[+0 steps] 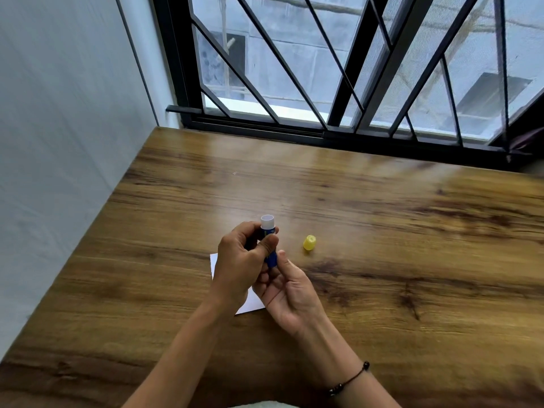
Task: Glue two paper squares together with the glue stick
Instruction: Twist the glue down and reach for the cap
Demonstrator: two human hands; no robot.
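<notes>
wooden table [382, 201] — uncapped glue stick [269, 231]

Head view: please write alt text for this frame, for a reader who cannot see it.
Two hands hold an uncapped blue glue stick above white paper on a wooden table: the left hand grips the barrel, the right hand pinches its base. The yellow cap lies to the right; a barred window is behind.

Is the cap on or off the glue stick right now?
Off. The glue stick, held in both hands, shows its bare white top, and the yellow cap lies apart on the table to its right.
</notes>
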